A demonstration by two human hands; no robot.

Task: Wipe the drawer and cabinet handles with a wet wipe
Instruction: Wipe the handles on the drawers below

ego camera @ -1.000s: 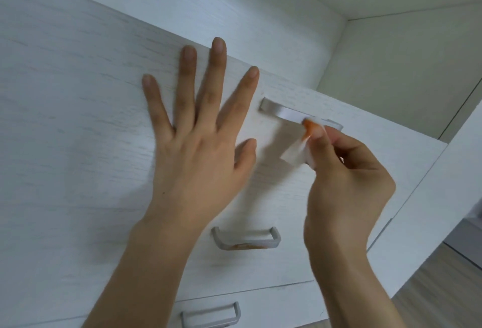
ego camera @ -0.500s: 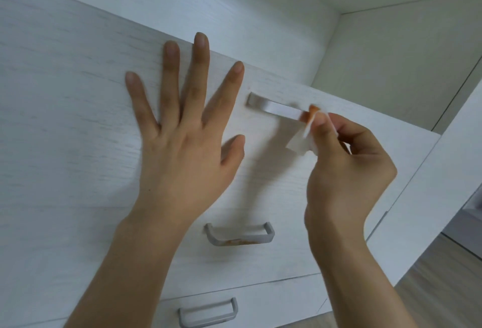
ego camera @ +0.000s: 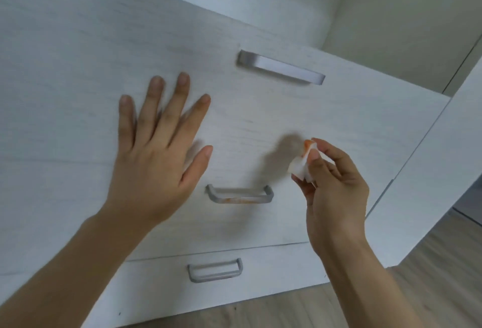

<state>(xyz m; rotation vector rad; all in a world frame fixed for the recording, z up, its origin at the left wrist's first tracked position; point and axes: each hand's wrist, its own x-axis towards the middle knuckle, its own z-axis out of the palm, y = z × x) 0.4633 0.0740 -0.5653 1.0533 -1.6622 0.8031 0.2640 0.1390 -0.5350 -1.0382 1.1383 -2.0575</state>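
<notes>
Three grey metal handles sit on white wood-grain drawer fronts. The top handle looks clean and free of both hands. The middle handle carries an orange smear along its lower bar. The bottom handle lies below a drawer seam. My left hand has its fingers spread flat against the drawer front, left of the middle handle. My right hand pinches a folded white wet wipe with an orange stain at its tip, held just right of and above the middle handle, apart from it.
The white cabinet fills most of the view. A white side panel rises at the right, beyond it a pale wall corner. Light wooden floor shows at the bottom right.
My right hand has left the top handle and dropped with the wipe to the level of the middle handle. My left hand has slid down the drawer front. The view has tilted.
</notes>
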